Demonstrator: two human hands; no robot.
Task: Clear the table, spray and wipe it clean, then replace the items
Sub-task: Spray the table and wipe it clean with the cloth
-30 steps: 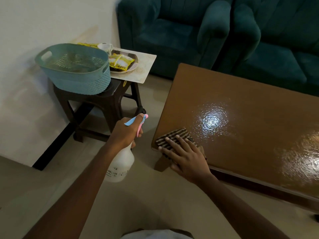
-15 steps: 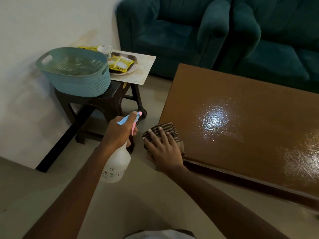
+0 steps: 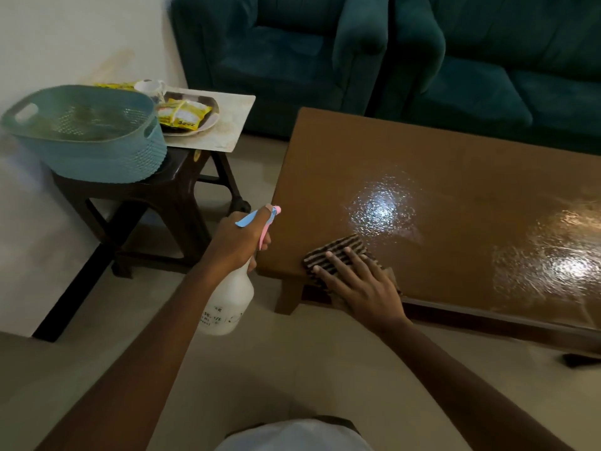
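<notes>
The brown coffee table (image 3: 455, 164) fills the right of the view, its top wet and shiny in two patches. My right hand (image 3: 361, 284) presses flat, fingers straight, on a striped cloth (image 3: 338, 250) at the table's near left corner. My left hand (image 3: 237, 242) grips the neck of a white spray bottle (image 3: 229, 304) with a pink and blue trigger, held over the floor just left of the table corner.
A dark stool (image 3: 156, 196) at the left carries a teal basket (image 3: 87, 135) and a pale tray (image 3: 227, 125) holding a plate with yellow packets (image 3: 182, 113) and a white cup (image 3: 151, 87). Teal sofas (image 3: 357, 43) stand behind the table. Tiled floor lies between stool and table.
My right hand slid the cloth off the table's left corner, then back onto the top near that corner. The spray bottle stayed in my left hand beside the table.
</notes>
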